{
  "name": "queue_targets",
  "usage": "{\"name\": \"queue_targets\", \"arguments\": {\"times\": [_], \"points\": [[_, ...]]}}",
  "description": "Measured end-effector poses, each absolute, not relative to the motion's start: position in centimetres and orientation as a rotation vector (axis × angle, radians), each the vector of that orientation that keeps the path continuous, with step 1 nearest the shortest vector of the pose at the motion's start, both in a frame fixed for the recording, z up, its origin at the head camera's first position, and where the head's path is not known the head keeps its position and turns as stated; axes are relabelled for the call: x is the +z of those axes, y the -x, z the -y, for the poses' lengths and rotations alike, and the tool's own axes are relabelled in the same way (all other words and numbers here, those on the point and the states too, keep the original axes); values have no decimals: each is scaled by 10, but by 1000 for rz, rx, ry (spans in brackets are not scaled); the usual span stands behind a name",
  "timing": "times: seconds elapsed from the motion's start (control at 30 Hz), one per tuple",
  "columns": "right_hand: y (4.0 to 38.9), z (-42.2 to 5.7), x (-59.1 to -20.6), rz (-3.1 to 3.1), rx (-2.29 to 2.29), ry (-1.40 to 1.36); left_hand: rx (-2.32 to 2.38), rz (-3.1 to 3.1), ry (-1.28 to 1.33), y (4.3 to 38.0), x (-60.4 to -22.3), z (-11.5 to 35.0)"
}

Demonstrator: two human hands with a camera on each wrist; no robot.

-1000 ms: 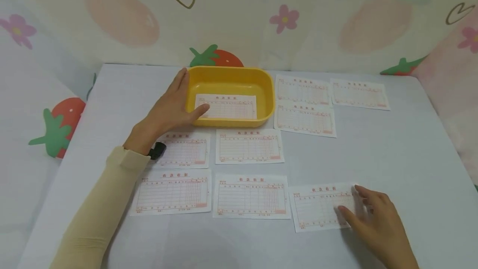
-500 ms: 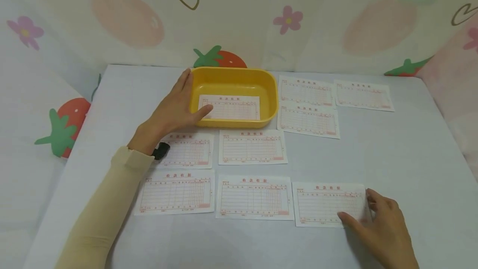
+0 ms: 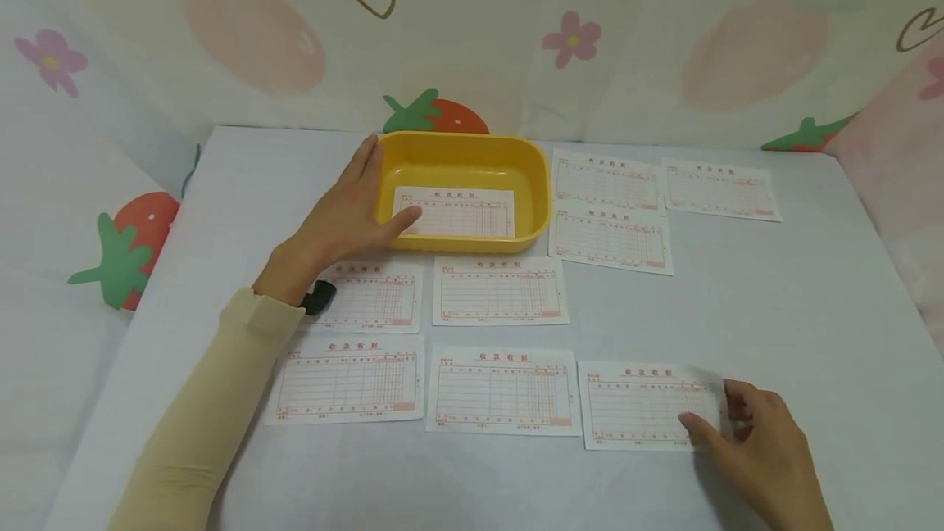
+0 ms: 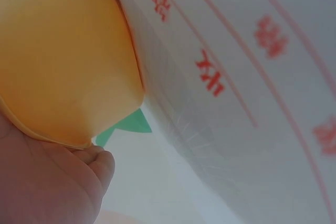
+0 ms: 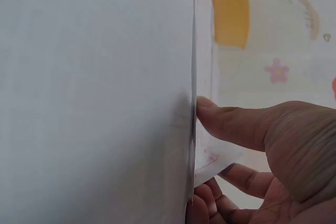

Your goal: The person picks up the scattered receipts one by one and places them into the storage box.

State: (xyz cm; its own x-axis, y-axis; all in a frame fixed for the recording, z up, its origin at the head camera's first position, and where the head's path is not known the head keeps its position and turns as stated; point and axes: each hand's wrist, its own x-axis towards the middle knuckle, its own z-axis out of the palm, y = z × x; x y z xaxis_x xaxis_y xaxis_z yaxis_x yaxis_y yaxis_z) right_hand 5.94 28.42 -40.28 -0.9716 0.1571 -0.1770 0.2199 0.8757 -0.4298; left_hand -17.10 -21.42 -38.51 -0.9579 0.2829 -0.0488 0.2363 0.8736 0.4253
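My left hand (image 3: 335, 207) rests at the left side of a yellow plastic basin (image 3: 460, 242), its fingers stretched along the left rim and its thumb over the front rim. In the left wrist view, the hand (image 4: 58, 177) lies against the basin's rim (image 4: 68, 56). A printed receipt slip (image 3: 453, 211) lies inside the basin. At the front right, my right hand (image 3: 760, 441) pinches the right edge of another receipt slip (image 3: 642, 408), thumb on top and fingers curled at the edge. That slip's upper right corner bends up, showing between thumb and fingers in the right wrist view (image 5: 210, 158).
Two receipt slips (image 3: 501, 392) (image 3: 347, 379) lie in the front row left of the pinched one. Behind them lie two more (image 3: 501, 292) (image 3: 369, 301), one partly under the left wrist. Several slips (image 3: 610, 240) lie right of the basin. A patterned cloth wall (image 3: 472, 39) stands behind.
My right hand has gone from hovering over the slip's right end to pinching its edge. The slip has straightened and its upper right corner now lifts. The left hand stays on the basin.
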Motion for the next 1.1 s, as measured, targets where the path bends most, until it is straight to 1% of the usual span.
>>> {"name": "queue_targets", "arguments": {"times": [0.27,0.5,0.77,1.1], "points": [[-60,-290,-405,-2959,-789,-240,641,-2933,-405,171,-386,214],[-55,-299,-403,-2933,-839,-196,652,-2933,-409,171,-386,214],[-42,-307,-387,-2873,-911,-203,646,-2929,-397,170,-383,213],[-21,-321,-374,-2808,-1129,-154,654,-2918,-411,171,-383,215]]}}
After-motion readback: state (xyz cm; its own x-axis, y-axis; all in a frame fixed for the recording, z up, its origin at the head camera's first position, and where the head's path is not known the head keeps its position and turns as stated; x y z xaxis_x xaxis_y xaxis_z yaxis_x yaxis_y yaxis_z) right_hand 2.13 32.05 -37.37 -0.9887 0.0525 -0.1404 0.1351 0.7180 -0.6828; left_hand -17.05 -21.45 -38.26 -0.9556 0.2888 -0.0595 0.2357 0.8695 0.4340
